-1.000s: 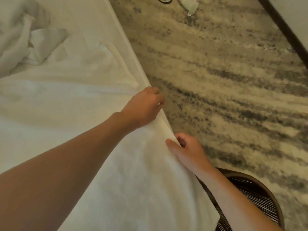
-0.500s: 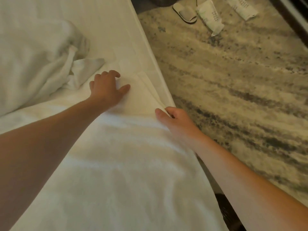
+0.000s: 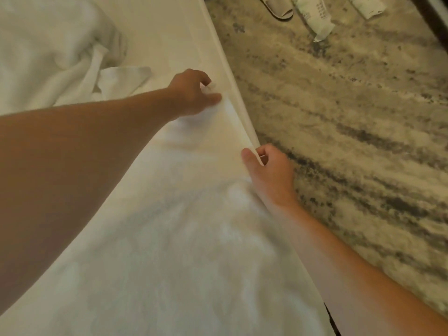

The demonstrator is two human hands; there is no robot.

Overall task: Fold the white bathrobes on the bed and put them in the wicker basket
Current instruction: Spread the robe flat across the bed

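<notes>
A person leans over the bed, working one white bathrobe that lies spread flat along the mattress edge. A second bathrobe sits crumpled farther back, waiting its turn. The left hand reaches to the far end of the spread cloth, its fingers curled and pinching a small tuck of white fabric against the thumb. The right hand works nearer, at the side of the bed; its thumb lies on top of the hem, its fingers are curled beneath it, and the edge is gripped between them. Both hands are closed on the same bathrobe, well apart along one border. The step appears to be an early lengthwise fold. To do it well, both pinches should probably lift together and keep the border taut between them. The edge can then be carried across in one line, so that it lands square without dragging the layer beneath into wrinkles, and be smoothed flat before the next fold. The wicker basket is not plainly in view. Beside the bed is a mottled carpet, with a slipper lying on it at the far end.
</notes>
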